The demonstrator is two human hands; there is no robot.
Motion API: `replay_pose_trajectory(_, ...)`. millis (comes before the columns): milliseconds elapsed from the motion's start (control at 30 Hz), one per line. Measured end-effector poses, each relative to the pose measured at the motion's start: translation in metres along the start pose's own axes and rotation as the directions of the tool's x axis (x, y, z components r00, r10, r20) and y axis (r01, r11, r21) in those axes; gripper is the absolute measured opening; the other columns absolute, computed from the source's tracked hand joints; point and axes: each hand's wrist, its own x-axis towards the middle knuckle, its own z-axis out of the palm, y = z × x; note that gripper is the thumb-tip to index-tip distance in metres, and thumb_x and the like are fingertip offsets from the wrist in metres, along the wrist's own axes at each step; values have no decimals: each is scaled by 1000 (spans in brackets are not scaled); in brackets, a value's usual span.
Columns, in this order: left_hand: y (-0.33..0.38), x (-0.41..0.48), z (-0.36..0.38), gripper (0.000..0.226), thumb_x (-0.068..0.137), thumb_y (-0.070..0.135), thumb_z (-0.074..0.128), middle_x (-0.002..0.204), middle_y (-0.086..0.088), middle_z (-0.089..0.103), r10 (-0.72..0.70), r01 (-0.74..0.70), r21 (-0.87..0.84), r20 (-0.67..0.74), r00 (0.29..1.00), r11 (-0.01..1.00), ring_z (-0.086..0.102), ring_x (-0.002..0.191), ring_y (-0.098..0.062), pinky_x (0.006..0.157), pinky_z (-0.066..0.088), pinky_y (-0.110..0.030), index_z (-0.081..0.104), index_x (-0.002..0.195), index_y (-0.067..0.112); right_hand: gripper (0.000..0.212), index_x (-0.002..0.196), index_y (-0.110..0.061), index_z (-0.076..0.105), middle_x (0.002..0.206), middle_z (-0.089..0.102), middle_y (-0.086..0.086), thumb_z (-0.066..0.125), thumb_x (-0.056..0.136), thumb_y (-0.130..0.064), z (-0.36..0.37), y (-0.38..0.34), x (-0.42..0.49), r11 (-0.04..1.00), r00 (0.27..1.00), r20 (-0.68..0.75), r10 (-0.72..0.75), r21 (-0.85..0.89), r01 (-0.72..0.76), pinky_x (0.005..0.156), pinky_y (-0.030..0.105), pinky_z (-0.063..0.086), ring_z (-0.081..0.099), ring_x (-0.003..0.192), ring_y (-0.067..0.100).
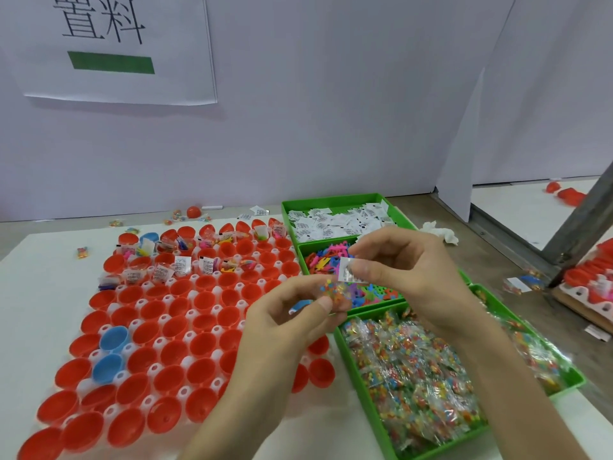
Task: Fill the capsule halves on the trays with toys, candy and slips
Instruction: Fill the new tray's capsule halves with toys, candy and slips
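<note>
Above the gap between tray and bins, we list two items in hand.

- Left hand (292,327): thumb and fingers pinch one candy packet (335,292), clear crinkly film over small bright beads.
- Right hand (411,270): fingertips pinch one slip (348,273), a flat white printed sachet. It is held just beside the packet, we judge so that both can drop into one cup together.
- White moulded tray (190,316): rows of capsule halves (205,355), glossy red rounded cups standing mouth-up in its sockets, with a few blue halves (114,338) among them.
- Filled halves (180,264), far rows: these carry slips, toys and packets. The near rows look unfilled, so we judge most of the work remains.
- Three green plastic bins at the right, within short reach: slips bin (331,198); toy bin (302,251) of thin bright plastic toys (326,258); candy bin (360,390), heaped with packets.
- Stray packets and one red capsule shell (193,212) lie by the wall.
</note>
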Motion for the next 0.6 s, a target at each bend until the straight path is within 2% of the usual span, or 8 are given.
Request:
replay_pose_trajectory(100,-2,-4,-2,11,84,6,70,88,-11,75,70,-70,43,-6,997,997,76,87,-32,75,60,-28,76,91,13,15,84,-25,77,78,72,0,86,74,-19,5,-2,-2,999,998,64,-14,40,12,68,22,55,69,74,14)
replay_pose_trajectory(167,-3,-6,-2,8,81,11,71,87,-14,75,65,-64,31,-26,998,997,76,84,-33,72,60,-28,74,89,12,12,84,-21,76,79,73,0,84,76,-19,9,0,-2,999,994,105,-20,36,16,68,21,54,69,74,14)
replay_pose_trajectory(267,-6,-8,3,17,78,12,71,85,-24,74,50,-50,-6,-48,998,999,76,78,-36,67,60,-27,69,93,4,12,82,-20,76,77,72,-2,85,75,-18,14,3,-3,996,992,121,-20,88,10,68,21,54,68,73,12)
replay_pose_trajectory(367,-9,-10,6,16,79,13,70,81,-26,73,43,-44,-21,-45,998,999,75,75,-36,65,60,-28,66,94,6,15,82,-22,76,78,71,-1,86,73,-26,16,4,-3,989,990,138,-11,150,-10,68,22,54,67,73,12)
replay_pose_trajectory(400,-9,-11,7,19,80,14,70,81,-25,74,40,-41,-9,-39,998,999,75,76,-36,66,60,-28,65,96,6,13,82,-21,75,78,71,-1,86,74,-24,15,4,-3,991,989,150,-2,129,-18,68,22,54,67,74,13)
replay_pose_trajectory(500,-14,-13,9,19,82,17,69,84,-22,76,39,-39,1,-21,999,999,76,81,-34,70,60,-28,71,100,11,10,81,-20,76,78,71,2,84,78,-14,16,8,-2,997,984,175,40,-77,-27,68,22,53,67,75,13)
replay_pose_trajectory(600,-17,-14,10,25,82,18,68,88,-19,77,33,-34,-4,-21,999,999,76,86,-32,73,60,-27,73,106,15,8,80,-19,77,77,70,3,82,76,-14,14,10,-1,991,988,135,77,-121,-60,68,23,53,65,73,13)
